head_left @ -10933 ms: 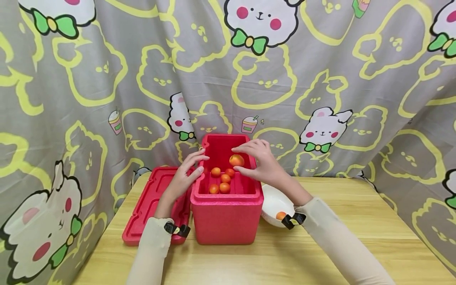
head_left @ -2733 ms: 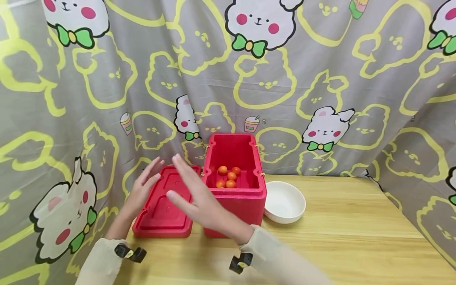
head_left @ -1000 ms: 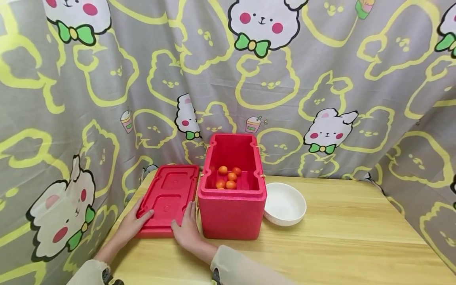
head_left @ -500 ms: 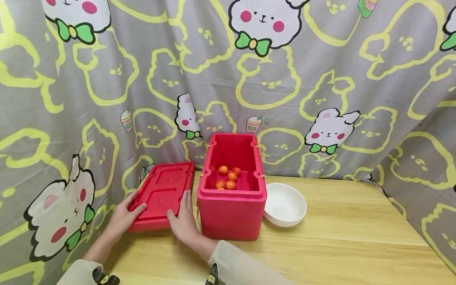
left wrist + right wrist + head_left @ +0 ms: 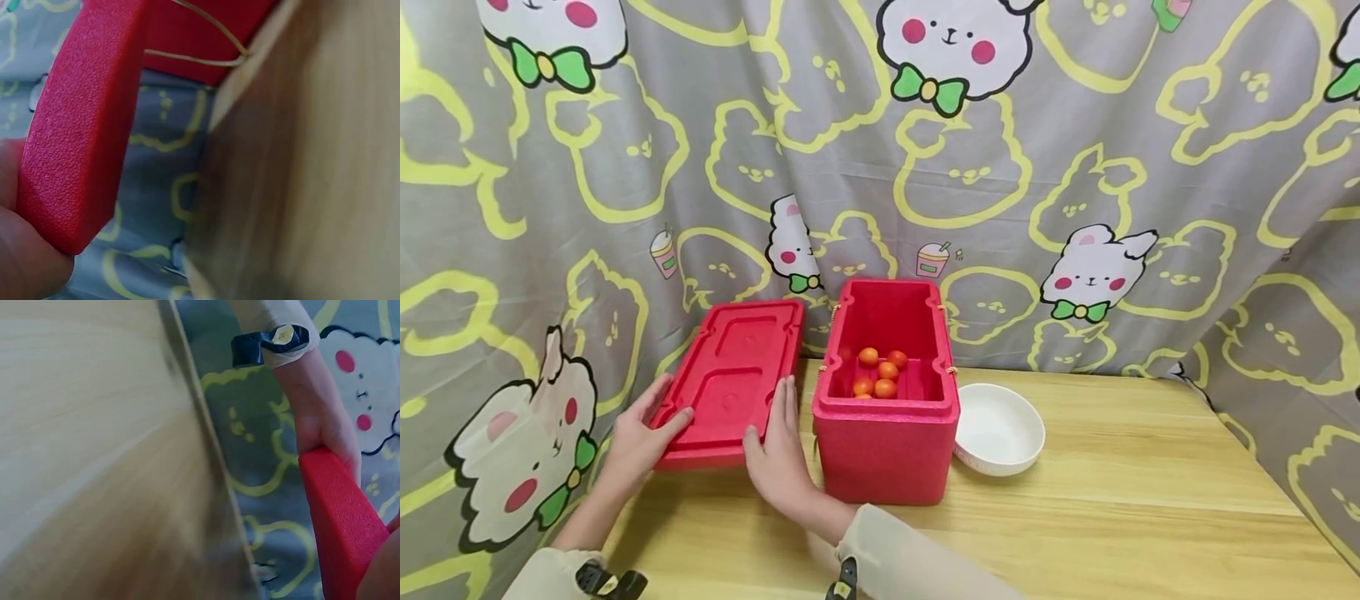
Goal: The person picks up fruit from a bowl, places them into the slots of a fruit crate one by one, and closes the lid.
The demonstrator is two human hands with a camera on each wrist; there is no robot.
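A red foam-like lid [image 5: 730, 367], its recessed side facing up, is held raised above the table, left of the matching box. My left hand [image 5: 638, 433] grips its near left corner, thumb on top. On its right edge my right hand [image 5: 781, 458] holds on, thumb near the front corner and fingers along the side. The left wrist view shows the lid's textured edge [image 5: 81, 137] apart from the tabletop. In the right wrist view both hands are on the lid [image 5: 340, 512]. Inside the red box [image 5: 883, 450] lie several small orange-red fruits [image 5: 886, 388], tomato-like.
A white bowl [image 5: 1000, 429] with nothing visible in it stands right of the box. Thin gold cords [image 5: 951, 370] hang at the box's sides. The wooden table [image 5: 1120, 500] meets a patterned grey curtain [image 5: 970, 183] behind and at the left.
Both hands went from above the box to the lid, gripped it and lifted it off the table, up and slightly left. Earlier, the right hand held a fruit over the box and the bowl held one.
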